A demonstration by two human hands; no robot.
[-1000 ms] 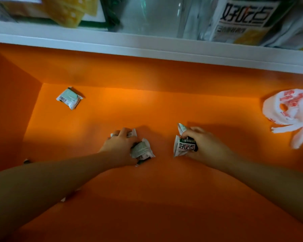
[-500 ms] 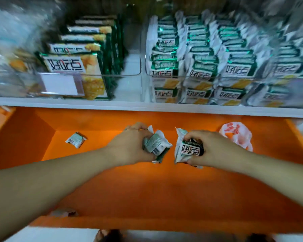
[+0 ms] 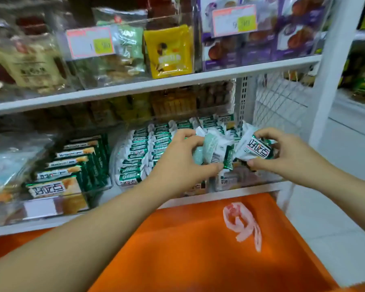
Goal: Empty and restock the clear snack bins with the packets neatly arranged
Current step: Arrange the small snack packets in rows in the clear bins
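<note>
Nearest, the orange tray (image 3: 198, 253) spreads smooth and matte under both forearms, with a crumpled pink-and-white plastic bag (image 3: 243, 225) lying limp at its right side. Above its far edge the left hand (image 3: 177, 163) grips a bunch of packets (image 3: 214, 151), fingers curled over the top and thumb under; they look like crinkly foil pillows, pale green and white, one showing a barcode. Just beside it, nearly touching, the right hand (image 3: 291, 153) pinches a single packet (image 3: 256, 148) between thumb below and fingers above, its printed face turned up and tilted. The clear bin (image 3: 247, 182) they belong in sits directly beneath and just beyond the hands on the white shelf (image 3: 230, 193), a glossy, hard-walled box. Its stocked rows (image 3: 143, 152) stand on edge and run front to back, away from the person, so I reckon each packet must go in upright and crosswise to that line. The looser right end lies under the right hand, which seems the nearer one. Left of it stand larger packs (image 3: 72, 165); above, a yellow pouch (image 3: 169, 51).
</note>
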